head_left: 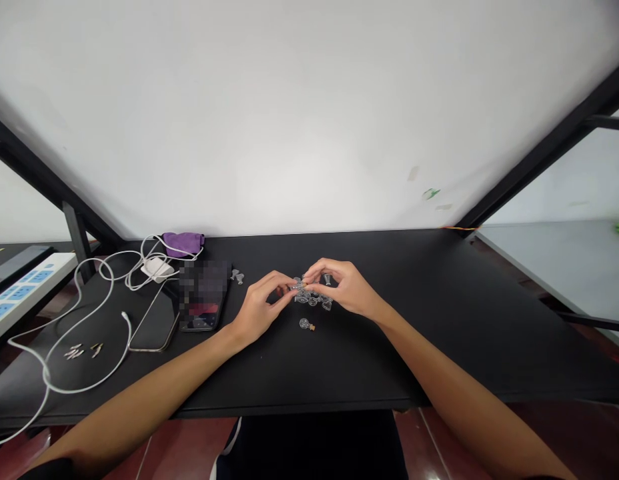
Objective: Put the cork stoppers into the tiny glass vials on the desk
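Observation:
Both my hands are over a small pile of clear glass mini bottles (pixel 312 297) on a black table top (pixel 389 353). My left hand (pixel 259 310) and my right hand (pixel 342 287) meet at the pile's left end. Their fingertips pinch a small glass bottle (pixel 298 287), partly hidden by my fingers. A round glass bottle with a cork (pixel 305 325) lies apart, just below the pile.
To the left lie a phone with a blurred screen (pixel 204 297), a dark slim device (pixel 154 320), a white cable (pixel 84 333) with its charger (pixel 157 269), a purple pouch (pixel 183 244), and small metal pieces (pixel 74 352). A blue-socketed power strip (pixel 24 293) sits beyond.

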{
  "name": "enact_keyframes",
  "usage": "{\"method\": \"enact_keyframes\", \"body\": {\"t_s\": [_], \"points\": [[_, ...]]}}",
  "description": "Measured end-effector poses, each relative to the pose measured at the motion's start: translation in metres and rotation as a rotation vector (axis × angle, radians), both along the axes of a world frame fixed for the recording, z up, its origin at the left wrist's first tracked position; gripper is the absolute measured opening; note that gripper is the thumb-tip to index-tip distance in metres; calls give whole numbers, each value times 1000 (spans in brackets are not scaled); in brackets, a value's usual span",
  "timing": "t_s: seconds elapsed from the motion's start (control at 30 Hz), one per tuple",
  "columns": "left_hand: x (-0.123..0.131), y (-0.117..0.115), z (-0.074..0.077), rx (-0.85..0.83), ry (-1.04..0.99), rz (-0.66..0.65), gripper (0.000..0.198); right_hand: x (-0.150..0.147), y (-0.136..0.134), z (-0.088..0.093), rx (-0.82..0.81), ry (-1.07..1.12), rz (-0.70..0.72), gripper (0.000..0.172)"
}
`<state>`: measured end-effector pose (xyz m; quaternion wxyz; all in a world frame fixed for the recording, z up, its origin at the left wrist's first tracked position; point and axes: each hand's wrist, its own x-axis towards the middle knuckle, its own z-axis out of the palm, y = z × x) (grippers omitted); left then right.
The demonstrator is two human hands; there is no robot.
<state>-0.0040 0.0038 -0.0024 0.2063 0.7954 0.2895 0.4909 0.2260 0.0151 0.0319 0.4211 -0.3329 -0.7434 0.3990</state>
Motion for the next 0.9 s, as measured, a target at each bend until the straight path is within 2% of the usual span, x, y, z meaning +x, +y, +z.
{"method": "enact_keyframes", "body": {"t_s": [0.2, 0.43, 0.6, 0.9], "points": [[0, -1, 0, 12, -12, -9, 13, -1, 0, -1, -21, 29, 11, 21], [1, 0, 2, 33, -25, 0, 14, -1, 0, 3, 40, -49, 3, 16], [2, -4, 4, 37, -30, 17, 2, -2, 0, -2, -17, -24, -4, 14], [2, -4, 2, 75, -10, 13, 4, -5, 1, -8, -117, 15, -13, 11]]}}
